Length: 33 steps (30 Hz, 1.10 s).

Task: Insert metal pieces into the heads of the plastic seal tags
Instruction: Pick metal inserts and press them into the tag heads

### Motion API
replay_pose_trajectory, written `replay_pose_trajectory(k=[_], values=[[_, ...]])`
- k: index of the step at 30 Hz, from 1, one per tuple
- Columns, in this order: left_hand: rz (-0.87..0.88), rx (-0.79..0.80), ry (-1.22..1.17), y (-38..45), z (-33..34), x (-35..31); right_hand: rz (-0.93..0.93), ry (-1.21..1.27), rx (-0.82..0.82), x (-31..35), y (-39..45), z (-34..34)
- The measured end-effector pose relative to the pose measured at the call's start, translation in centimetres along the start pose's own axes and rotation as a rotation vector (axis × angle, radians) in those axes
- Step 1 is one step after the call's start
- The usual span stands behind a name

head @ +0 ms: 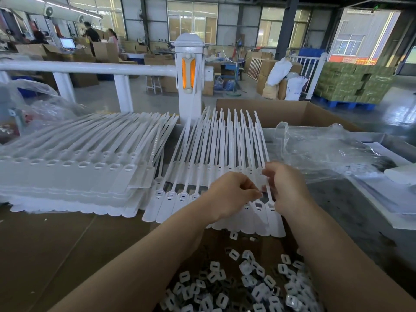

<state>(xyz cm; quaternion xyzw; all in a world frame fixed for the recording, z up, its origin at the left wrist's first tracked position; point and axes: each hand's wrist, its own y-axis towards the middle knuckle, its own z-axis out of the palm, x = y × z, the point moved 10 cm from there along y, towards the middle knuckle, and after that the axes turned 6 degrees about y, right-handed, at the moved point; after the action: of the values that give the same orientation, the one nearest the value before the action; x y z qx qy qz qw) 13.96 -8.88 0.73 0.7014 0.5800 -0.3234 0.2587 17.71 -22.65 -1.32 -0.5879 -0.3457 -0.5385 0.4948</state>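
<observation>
Both hands meet over the fanned row of tags (202,176) on the worktop (56,239). The left hand (229,194) has its fingertips pinched together, on something too small to tell. The right hand (286,185) is curled around one tag's strap. Loose pieces (247,284) lie nearer, between the forearms.

Both hands (258,190) raised together, fingers curled.

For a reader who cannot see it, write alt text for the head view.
Two bare hands, the left hand and right hand, meet over a row of white plastic seal tags, fingers curled at one tag's head. Loose small inserts fill a cardboard box below; stacked tags lie left.
</observation>
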Motion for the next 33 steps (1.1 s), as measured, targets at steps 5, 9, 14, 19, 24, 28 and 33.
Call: replay_pose_trajectory(k=[5,9,14,19,24,28,33], values=[[0.022,-0.025,0.151,0.5,0.8,-0.3,0.052,0.062,0.0,-0.6,0.8,-0.4],[0.021,-0.091,0.013,0.7,-0.3,0.4,-0.245,-0.188,0.005,2.0,0.1,-0.1],[0.023,-0.17,-0.084,0.7,-1.4,0.8,-0.377,-0.36,0.18,3.0,-1.2,2.1],[0.039,-0.174,-0.134,0.7,-1.8,0.4,-0.405,-0.315,0.121,2.9,-0.8,1.6],[0.005,-0.009,-0.123,0.8,-0.2,0.4,-0.25,-0.082,-0.047,1.7,0.4,-1.3],[-0.018,-0.022,-0.132,0.9,0.0,0.5,-0.247,-0.158,0.1,1.9,0.3,-0.4],[-0.073,-0.114,-0.245,1.1,-1.3,1.6,-0.411,-0.398,0.444,2.6,-1.4,3.1]])
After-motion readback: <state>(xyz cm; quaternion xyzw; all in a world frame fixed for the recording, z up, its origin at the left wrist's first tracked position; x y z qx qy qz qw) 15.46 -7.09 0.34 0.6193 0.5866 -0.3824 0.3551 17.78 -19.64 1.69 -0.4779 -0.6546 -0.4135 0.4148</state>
